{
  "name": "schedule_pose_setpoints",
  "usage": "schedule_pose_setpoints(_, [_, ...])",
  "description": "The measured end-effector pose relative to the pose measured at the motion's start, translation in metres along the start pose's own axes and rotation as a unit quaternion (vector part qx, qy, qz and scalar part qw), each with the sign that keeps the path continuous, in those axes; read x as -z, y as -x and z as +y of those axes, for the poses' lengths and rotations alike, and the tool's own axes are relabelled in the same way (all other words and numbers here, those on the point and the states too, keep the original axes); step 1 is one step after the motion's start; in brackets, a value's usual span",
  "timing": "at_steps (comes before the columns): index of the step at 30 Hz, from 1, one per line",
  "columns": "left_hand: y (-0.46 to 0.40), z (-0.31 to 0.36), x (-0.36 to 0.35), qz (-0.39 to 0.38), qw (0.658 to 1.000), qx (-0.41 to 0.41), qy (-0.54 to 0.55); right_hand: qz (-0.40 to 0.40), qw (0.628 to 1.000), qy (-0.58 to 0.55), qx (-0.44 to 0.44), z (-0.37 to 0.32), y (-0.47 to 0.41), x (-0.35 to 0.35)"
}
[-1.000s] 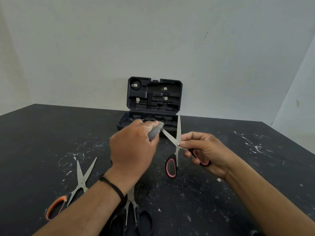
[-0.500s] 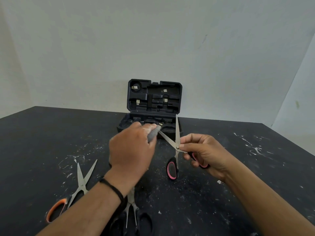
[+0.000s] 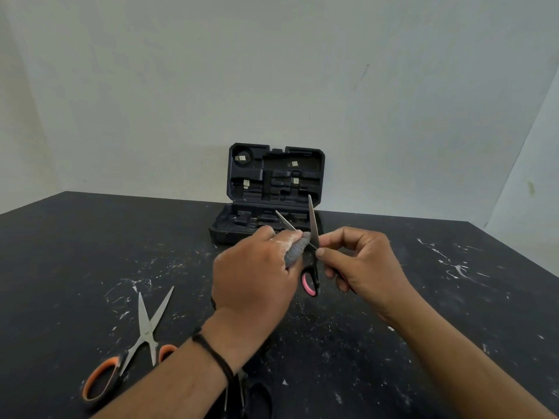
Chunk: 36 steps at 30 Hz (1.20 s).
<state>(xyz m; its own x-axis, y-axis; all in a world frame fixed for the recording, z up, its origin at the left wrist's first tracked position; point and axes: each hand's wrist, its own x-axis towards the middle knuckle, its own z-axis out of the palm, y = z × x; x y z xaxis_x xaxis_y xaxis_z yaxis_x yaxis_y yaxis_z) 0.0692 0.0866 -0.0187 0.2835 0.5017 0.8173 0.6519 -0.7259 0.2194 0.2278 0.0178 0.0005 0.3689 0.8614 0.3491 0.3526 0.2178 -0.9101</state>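
Pink and black plastic forms the handles of the pink-handled scissors (image 3: 313, 225), which are held up off the surface (image 3: 75, 237) in front of the person, about the middle of the view and just in front of the open tool case (image 3: 232, 170). Their blades are spread wide: one points nearly straight up, and the other slants up and to the left, its tip showing above the left hand (image 3: 254, 279). One handle loop hangs down between the two hands. The other is hidden inside the right hand (image 3: 366, 267), whose fingers (image 3: 320, 253) are curled round that handle, with the tips of thumb and forefinger close to the pivot. The left hand grips a grey cloth (image 3: 295, 251), bunched in its clenched fingers (image 3: 284, 237), and presses it against the slanted blade near the pivot, so that cloth and blade touch. A thin black wristband (image 3: 211, 352) sits on the left wrist.

On the surface, which is dark and flecked with white marks, a pair of orange-handled scissors (image 3: 142, 337) lies to the left, well apart from the hands, with its blades open and pointing away from the person. A pair of black-handled scissors (image 3: 260, 397) lies at the near edge, partly hidden under the left forearm. The tool case is black and stands at the far side against the pale wall (image 3: 272, 71), its lid upright and its moulded compartments showing. What lies in them is too small to tell.
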Motion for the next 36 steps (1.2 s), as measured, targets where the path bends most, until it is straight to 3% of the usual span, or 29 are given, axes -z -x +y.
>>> schedule_pose_setpoints(8, [-0.013,-0.02,0.015,0.019,0.995,0.088,-0.036,0.012,0.995,0.085,0.042,-0.006,0.004,-0.002])
schedule_pose_setpoints(15, [-0.002,0.004,0.005,0.002,0.999,0.026,0.043,0.02,0.995,0.082,0.045,-0.004,0.006,-0.008])
schedule_pose_setpoints(25, [-0.015,-0.022,0.012,0.031,0.993,0.113,-0.008,0.003,0.996,0.084,0.028,-0.005,0.007,-0.011])
schedule_pose_setpoints(31, [-0.003,-0.006,0.002,-0.022,0.999,0.029,0.031,0.022,0.995,0.097,0.029,-0.002,0.004,-0.01])
schedule_pose_setpoints(36, [-0.009,-0.012,0.003,-0.005,0.998,0.058,-0.001,0.008,0.997,0.081,0.018,-0.003,0.004,-0.005])
